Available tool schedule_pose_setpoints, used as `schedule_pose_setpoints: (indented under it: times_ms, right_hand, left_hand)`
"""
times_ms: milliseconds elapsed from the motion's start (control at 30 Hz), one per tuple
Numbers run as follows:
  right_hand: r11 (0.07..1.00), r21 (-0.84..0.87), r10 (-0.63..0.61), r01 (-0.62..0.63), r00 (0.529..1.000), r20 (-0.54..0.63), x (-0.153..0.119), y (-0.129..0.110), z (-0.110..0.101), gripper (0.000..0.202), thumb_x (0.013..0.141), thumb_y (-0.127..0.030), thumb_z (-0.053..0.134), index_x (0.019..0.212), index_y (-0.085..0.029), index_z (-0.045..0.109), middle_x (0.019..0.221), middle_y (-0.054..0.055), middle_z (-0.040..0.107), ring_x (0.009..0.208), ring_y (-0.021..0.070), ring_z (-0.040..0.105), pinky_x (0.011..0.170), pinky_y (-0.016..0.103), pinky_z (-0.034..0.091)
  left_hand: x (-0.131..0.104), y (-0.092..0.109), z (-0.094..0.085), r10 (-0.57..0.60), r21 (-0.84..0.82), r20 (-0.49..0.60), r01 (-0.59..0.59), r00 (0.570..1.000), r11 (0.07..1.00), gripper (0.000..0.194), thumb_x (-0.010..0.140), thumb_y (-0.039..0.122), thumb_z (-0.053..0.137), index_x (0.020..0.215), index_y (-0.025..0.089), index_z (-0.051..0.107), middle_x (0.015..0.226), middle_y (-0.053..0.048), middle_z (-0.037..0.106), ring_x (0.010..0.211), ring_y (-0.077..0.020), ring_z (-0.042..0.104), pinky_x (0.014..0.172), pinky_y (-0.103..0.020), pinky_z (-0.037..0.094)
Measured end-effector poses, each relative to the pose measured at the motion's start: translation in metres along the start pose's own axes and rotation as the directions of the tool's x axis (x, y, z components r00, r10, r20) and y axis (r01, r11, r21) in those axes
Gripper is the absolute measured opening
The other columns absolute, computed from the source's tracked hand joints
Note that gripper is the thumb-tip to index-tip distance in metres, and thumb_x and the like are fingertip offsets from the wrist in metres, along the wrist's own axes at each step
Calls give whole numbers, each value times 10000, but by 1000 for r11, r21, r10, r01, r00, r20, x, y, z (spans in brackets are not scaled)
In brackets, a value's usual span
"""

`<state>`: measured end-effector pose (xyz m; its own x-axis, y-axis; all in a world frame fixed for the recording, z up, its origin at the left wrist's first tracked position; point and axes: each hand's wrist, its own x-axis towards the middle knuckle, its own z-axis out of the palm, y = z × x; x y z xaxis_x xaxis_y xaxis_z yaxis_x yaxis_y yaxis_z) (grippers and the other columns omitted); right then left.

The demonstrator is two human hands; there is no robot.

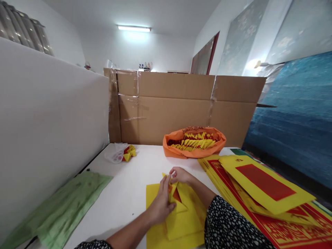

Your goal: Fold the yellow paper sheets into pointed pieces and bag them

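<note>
A partly folded yellow paper (179, 206) with a red patch lies over flat yellow sheets (153, 238) near the table's front edge. My left hand (161, 202) grips it from the left, fingers along its upper part and thumb on its lower part. At its pointed upper corner, my right hand (181, 175) is closed in a pinch; the fingertips partly hide the corner. Beyond my hands stands an orange bag (176, 152) packed with rows of folded yellow and red paper pieces (199, 143).
Large yellow-and-red printed sheets (264, 180) are stacked on the right. To the left, a green cloth (70, 197) covers part of the white table (119, 197). A clear plastic bag (115, 154) touches folded pieces (129, 153) at the back. Cardboard (173, 114) closes off the far side.
</note>
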<state>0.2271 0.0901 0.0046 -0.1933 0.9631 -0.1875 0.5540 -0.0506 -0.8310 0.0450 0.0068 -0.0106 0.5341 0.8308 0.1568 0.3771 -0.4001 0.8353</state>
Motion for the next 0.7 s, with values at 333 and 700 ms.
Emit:
schedule_pose_setpoints:
  times_ms: [333,700]
  right_hand:
    - [968,200,-148,153,988,-41,-30,-16,-8,157,622,-250,697,711,-178,591,614,-60,526,602,124,513,631,259,412]
    - [762,-182,-648,622,728,-224,-129,-42,-10,174,853,-75,465,842,-232,539,1231,51,636,1174,188,555,971,358,446]
  left_hand:
    - [5,-11,0,-24,-154,-106,7,994,988,1138,721,133,690,1519,274,-110,1551,-162,228,1416,-311,272,1118,-478,303]
    - [16,9,-31,337,232,69,-344,939,910,480,947,157,406,1405,291,455,1375,-28,563,1276,-205,514,1132,-412,333]
